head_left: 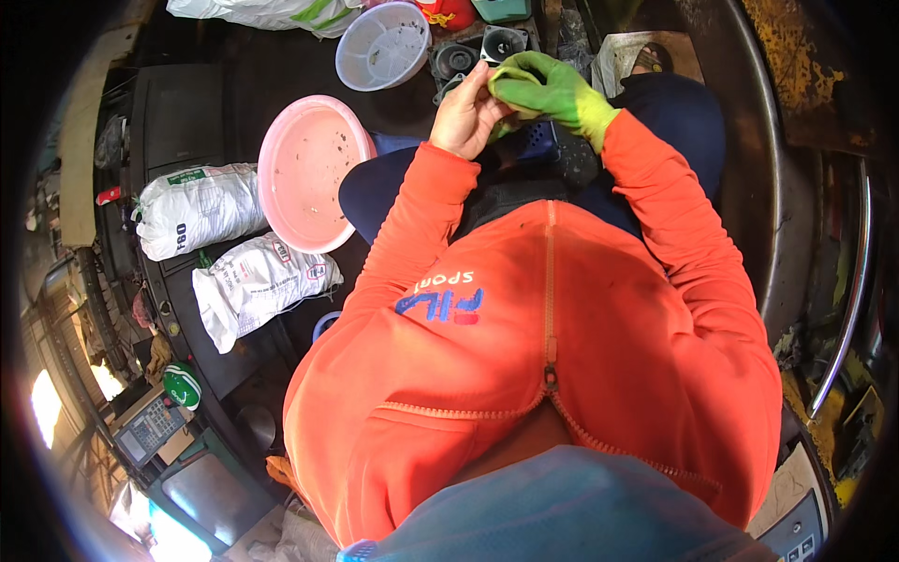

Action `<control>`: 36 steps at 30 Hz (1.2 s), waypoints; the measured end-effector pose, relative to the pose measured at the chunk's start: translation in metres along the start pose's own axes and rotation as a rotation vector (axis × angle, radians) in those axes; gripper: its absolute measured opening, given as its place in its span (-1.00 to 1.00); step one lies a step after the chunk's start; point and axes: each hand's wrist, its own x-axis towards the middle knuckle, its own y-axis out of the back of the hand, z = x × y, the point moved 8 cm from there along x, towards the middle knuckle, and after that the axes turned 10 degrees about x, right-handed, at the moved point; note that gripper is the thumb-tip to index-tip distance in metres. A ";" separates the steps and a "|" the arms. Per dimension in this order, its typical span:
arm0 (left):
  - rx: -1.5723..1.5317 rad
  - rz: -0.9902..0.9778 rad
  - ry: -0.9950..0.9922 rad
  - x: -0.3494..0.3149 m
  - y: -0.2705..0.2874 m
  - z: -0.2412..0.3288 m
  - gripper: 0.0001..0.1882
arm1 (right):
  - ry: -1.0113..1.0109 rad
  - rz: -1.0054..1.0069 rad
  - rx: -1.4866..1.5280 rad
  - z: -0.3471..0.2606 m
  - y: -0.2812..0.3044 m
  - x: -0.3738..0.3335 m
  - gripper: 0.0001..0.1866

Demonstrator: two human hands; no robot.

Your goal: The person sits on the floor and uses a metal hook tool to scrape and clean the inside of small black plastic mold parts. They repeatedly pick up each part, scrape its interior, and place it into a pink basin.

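My left hand [465, 116] is bare and closed, its thumb and fingers pinching the edge of a yellow-green piece that looks like a second glove [507, 79]. Fingers bent round the same piece, my right hand [560, 97] wears a green glove with a yellow cuff. The two hands meet above my lap, and part of what they hold is hidden behind the fingers. Just beyond them lie dark round-faced parts in square frames [504, 43]. A blue perforated plastic piece [538, 142] shows below the right hand, between my knees.
To the left stand a pink basin [272, 178] and a pale translucent basin [343, 58], both with small dark bits inside. Two white sacks [201, 211] lie beside the pink one. A metal rail [854, 290] runs along the right. A keypad panel [150, 431] sits at lower left.
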 end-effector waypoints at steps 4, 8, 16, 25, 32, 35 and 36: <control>0.246 0.040 -0.027 -0.007 0.007 0.003 -0.67 | -0.105 -0.005 0.119 0.011 0.000 -0.004 -0.63; 0.489 0.185 -0.105 -0.008 0.021 0.020 -0.70 | -0.005 0.010 0.065 0.006 -0.006 0.005 -0.67; 0.993 0.280 -0.583 -0.014 -0.020 0.051 -0.71 | -0.085 0.231 -0.488 0.005 0.021 0.006 -0.68; 1.704 0.311 -0.451 0.000 -0.012 0.018 -0.79 | -0.049 0.265 0.331 0.028 0.019 0.009 -0.77; 1.418 0.046 -0.016 0.032 0.027 0.000 -0.75 | 0.014 0.289 0.238 0.033 0.015 0.014 -0.78; 0.473 0.215 0.067 0.043 0.049 0.013 -0.74 | -0.086 0.203 -0.050 0.047 -0.006 0.007 -0.75; 0.405 0.235 0.043 0.045 0.050 0.015 -0.72 | -0.224 0.192 0.273 0.066 -0.019 0.000 -0.77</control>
